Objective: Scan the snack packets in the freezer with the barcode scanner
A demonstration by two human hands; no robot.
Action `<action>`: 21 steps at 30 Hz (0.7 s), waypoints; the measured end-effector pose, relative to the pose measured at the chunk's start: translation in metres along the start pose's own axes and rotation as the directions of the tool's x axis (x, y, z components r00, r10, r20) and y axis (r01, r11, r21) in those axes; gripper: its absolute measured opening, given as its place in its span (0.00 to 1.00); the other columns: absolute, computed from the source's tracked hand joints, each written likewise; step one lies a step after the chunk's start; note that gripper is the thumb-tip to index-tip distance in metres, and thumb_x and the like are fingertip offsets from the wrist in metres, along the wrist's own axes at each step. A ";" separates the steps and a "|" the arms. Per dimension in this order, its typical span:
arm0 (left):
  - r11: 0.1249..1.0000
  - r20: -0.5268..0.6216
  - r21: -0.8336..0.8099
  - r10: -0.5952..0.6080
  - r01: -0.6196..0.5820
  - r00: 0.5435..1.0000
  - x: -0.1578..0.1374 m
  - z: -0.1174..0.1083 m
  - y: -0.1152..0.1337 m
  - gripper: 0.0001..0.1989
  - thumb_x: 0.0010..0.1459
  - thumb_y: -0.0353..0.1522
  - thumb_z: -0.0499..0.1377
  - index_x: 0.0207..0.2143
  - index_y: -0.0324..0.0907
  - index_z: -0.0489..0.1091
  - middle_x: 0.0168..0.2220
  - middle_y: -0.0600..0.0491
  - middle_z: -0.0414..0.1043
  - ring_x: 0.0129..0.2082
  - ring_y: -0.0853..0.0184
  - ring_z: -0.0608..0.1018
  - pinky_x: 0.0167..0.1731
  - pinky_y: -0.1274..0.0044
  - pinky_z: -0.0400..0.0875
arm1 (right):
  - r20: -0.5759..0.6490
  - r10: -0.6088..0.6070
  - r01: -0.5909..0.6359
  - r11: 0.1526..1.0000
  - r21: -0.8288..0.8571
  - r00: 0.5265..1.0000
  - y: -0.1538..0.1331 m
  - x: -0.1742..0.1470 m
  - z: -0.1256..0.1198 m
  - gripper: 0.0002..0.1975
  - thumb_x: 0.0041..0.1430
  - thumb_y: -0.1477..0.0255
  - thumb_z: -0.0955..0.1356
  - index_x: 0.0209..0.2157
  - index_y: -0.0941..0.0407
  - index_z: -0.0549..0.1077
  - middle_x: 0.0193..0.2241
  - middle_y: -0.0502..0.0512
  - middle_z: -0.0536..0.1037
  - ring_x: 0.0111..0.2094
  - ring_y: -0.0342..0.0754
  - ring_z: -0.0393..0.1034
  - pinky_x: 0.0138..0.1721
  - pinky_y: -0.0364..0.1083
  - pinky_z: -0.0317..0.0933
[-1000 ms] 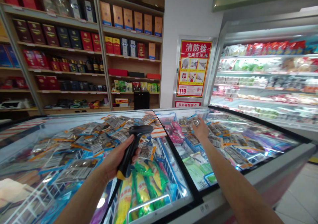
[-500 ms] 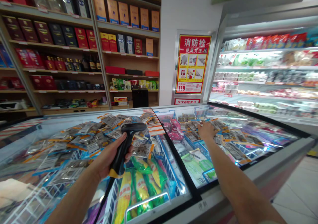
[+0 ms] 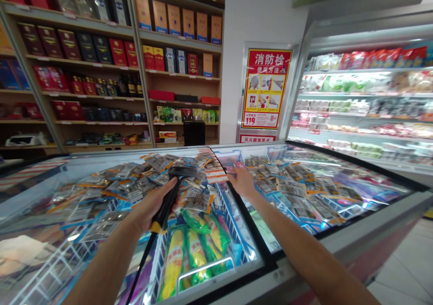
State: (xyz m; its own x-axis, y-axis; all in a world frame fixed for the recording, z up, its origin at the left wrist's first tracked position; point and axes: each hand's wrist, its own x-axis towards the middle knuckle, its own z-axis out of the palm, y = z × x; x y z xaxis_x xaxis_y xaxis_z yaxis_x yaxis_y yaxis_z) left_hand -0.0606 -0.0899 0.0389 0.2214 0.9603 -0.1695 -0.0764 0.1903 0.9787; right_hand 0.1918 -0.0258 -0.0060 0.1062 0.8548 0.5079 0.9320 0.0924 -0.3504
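Head view: wire basket holds corn packs, left hand clasps scanner, right hand, hold unclear.

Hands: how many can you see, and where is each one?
2: the left hand holds a black scanner; the right hand is at the dark divider of the freezer. No other hand is visible.

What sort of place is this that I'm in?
Most likely a supermarket or grocery shop: there's a glass-topped chest freezer stocked with packaged goods, a lit refrigerated display case at the right, and a handheld barcode scanner in your left hand.
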 end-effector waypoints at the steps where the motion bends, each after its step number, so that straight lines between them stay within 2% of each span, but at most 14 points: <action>1: 1.000 0.000 0.000 0.003 -0.003 1.000 0.000 0.000 0.000 0.18 0.45 0.45 0.54 0.24 0.37 0.62 0.17 0.54 0.65 0.14 0.75 0.65 0.14 0.83 0.60 | 0.049 -0.041 0.041 0.999 0.012 0.998 -0.011 -0.004 0.002 0.17 0.53 0.61 0.59 0.38 0.56 0.70 0.38 0.56 0.72 0.41 0.49 0.63 0.41 0.45 0.52; 5: 1.000 0.008 -0.005 0.020 -0.020 1.000 -0.002 0.001 0.002 0.18 0.46 0.45 0.53 0.25 0.37 0.63 0.17 0.54 0.66 0.13 0.75 0.65 0.13 0.83 0.59 | 0.200 -0.184 0.184 0.983 0.021 0.962 -0.046 -0.023 0.006 0.22 0.50 0.55 0.58 0.38 0.54 0.70 0.37 0.55 0.73 0.41 0.49 0.64 0.39 0.45 0.52; 8: 1.000 0.014 -0.002 0.026 -0.026 1.000 -0.002 0.002 0.002 0.18 0.46 0.45 0.53 0.24 0.37 0.63 0.16 0.54 0.66 0.13 0.75 0.65 0.13 0.83 0.59 | 0.219 -0.271 0.278 0.961 -0.002 0.937 -0.060 -0.035 0.009 0.26 0.46 0.50 0.59 0.37 0.55 0.71 0.36 0.56 0.73 0.41 0.52 0.64 0.39 0.46 0.51; 11: 1.000 0.022 0.004 0.025 -0.026 0.999 -0.003 0.002 0.002 0.19 0.46 0.46 0.53 0.24 0.36 0.64 0.16 0.54 0.66 0.13 0.75 0.65 0.13 0.83 0.59 | 0.243 -0.295 0.307 0.952 -0.011 0.924 -0.063 -0.040 0.010 0.26 0.44 0.49 0.60 0.35 0.55 0.71 0.35 0.56 0.73 0.40 0.53 0.64 0.38 0.46 0.52; 16: 1.000 0.022 -0.013 0.023 -0.023 0.999 -0.002 0.000 0.001 0.19 0.45 0.45 0.53 0.25 0.36 0.64 0.17 0.54 0.66 0.13 0.75 0.65 0.13 0.83 0.59 | 0.309 -0.285 0.289 0.957 0.035 0.907 -0.056 -0.034 0.007 0.23 0.41 0.52 0.63 0.33 0.54 0.72 0.33 0.55 0.74 0.38 0.52 0.65 0.32 0.44 0.52; 21: 0.999 0.011 -0.036 0.003 -0.002 1.000 -0.001 0.002 0.001 0.17 0.46 0.44 0.54 0.27 0.38 0.63 0.17 0.55 0.65 0.14 0.75 0.66 0.13 0.83 0.59 | 0.400 -0.183 0.107 0.973 0.205 0.898 -0.034 -0.022 0.004 0.18 0.36 0.60 0.69 0.29 0.57 0.72 0.28 0.53 0.74 0.33 0.50 0.67 0.28 0.42 0.53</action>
State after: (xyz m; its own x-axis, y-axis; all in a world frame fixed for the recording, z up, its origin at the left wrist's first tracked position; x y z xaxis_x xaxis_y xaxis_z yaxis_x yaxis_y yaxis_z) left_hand -0.0593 -0.0908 0.0400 0.2317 0.9586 -0.1656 -0.1121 0.1955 0.9743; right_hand 0.1566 -0.0451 -0.0088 -0.2142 0.9550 0.2051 0.8472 0.2861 -0.4476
